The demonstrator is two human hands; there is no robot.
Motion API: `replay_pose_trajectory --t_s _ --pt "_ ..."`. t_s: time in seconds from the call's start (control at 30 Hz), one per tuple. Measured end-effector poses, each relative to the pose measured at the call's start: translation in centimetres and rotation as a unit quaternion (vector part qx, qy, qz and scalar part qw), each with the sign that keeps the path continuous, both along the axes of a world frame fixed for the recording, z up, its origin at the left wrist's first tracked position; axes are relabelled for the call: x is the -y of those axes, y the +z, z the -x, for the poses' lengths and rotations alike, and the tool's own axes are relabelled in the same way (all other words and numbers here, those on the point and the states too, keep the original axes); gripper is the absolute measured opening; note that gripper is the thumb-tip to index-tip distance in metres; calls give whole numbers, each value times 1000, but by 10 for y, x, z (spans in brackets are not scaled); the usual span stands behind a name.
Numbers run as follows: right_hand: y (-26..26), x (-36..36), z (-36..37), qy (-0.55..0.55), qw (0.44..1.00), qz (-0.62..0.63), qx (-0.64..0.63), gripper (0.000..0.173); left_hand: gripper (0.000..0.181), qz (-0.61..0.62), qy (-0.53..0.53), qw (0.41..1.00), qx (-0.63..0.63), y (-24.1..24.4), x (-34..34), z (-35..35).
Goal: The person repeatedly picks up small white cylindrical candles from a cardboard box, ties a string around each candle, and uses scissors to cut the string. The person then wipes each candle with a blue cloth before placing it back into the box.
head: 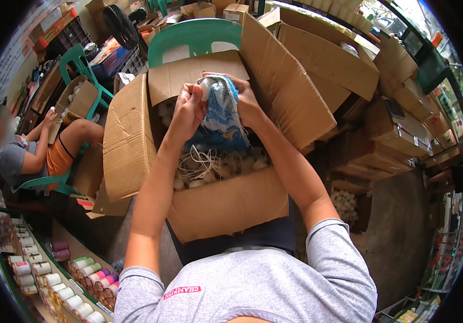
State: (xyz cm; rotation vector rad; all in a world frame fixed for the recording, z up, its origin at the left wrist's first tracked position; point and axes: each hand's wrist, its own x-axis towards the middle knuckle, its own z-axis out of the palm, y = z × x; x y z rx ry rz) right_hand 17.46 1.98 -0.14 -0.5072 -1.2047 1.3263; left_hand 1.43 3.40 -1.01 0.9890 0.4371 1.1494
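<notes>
Over an open cardboard box [231, 198], my left hand [187, 111] grips a smooth white rounded piece [205, 89], which looks like wax. My right hand [247, 101] holds a blue and grey woven cloth or sack piece [221, 103] against its right side. The cloth hangs down from between my hands into the box. Inside the box lie a tangle of white strings [205, 161] and several pale rounded pieces [197, 183]. The fingertips of my right hand are partly hidden behind the cloth.
The box's flaps [292, 89] stand spread out. A green plastic chair [195, 32] is behind it. At left a seated person [33, 149] handles a small white piece beside another carton [78, 97]. Stacked cartons [381, 149] stand right; a shelf of candles [69, 298] is lower left.
</notes>
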Motion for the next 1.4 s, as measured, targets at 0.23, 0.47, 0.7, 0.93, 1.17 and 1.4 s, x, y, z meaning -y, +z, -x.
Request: replay_pose_trajectory --t_s 0.23,0.47,0.7,0.93,1.17,1.4 --pt "-4 -5 -9 -28 996 55 -63 30 30 105 -136 983 63 7 6 -2" --pt "-12 -11 13 -102 990 -14 96 30 31 -61 196 950 -234 -25 -18 -5" --pt "-13 -28 -9 -245 928 -59 273 31 45 -220 175 911 -303 12 2 -11" --pt "49 26 -13 -140 735 -5 664 43 36 -186 387 811 -397 0 -13 14" --pt "-28 57 -21 303 580 41 755 31 44 -206 351 841 -356 9 -5 1" --pt "86 47 -46 41 942 110 314 24 46 -48 34 995 -84 12 -8 17"
